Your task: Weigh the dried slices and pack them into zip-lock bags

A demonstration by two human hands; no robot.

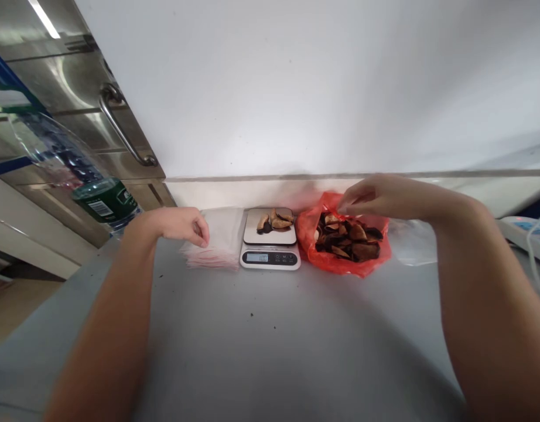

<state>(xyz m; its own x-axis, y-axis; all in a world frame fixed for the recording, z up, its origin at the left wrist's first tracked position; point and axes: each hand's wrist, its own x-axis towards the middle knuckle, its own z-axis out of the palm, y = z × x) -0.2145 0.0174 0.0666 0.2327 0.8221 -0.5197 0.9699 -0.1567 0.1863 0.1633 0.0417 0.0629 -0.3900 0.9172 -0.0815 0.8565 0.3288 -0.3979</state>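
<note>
A small white kitchen scale point(270, 261) stands on the table with several dried brown, dark-edged slices point(275, 220) on its plate; its display seems to read 100 or 10.0. To its right sits an open red plastic bag point(311, 249) full of similar slices point(355, 234). Over the bag's back rim is my right hand point(366, 196), fingers bent together and pointing down; whatever lies between the fingertips is hidden. My left hand point(182, 225) hovers at the left side of a stack of thin clear bags point(221, 234), its fingers curled closed with nothing visible in them.
Behind the grey table point(270, 363) rises a white wall point(287, 88). A large plastic bottle point(105, 199) with a green label is at the left, near a metal door handle point(125, 129). A clear bag point(413, 243) and a white device point(529, 234) with a cable lie at right.
</note>
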